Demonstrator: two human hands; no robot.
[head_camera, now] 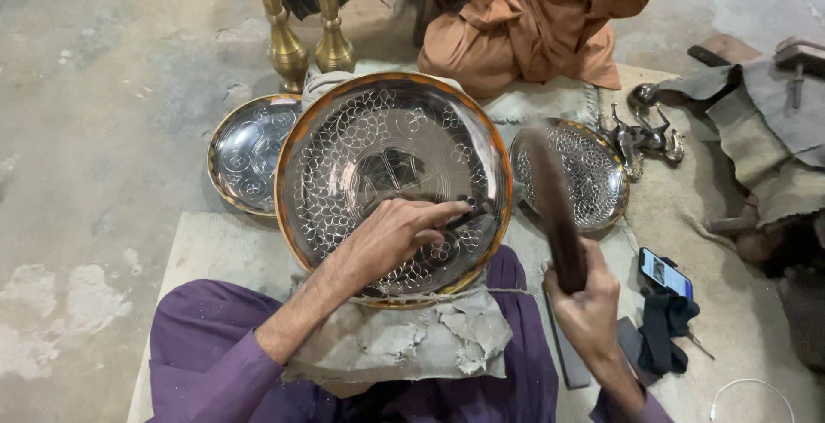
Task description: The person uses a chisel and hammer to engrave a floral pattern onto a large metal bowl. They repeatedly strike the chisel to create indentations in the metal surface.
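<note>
A large round metal tray [344, 144] with a brass rim and an engraved floral pattern leans on my lap over a torn grey pad [412, 341]. My left hand [391, 234] rests on the tray's lower right part and pinches a thin dark chisel [468, 217] against the surface. To the right of the tray my right hand [589, 307] grips a dark wooden mallet [554, 208], raised and blurred.
A smaller engraved plate [245, 152] lies left of the tray, a patterned bowl [601, 174] right. Two brass vases [301, 23] stand behind. A person in orange clothes [533, 19] sits beyond. A phone [666, 272], metal figurines [644, 135] and cloth lie right.
</note>
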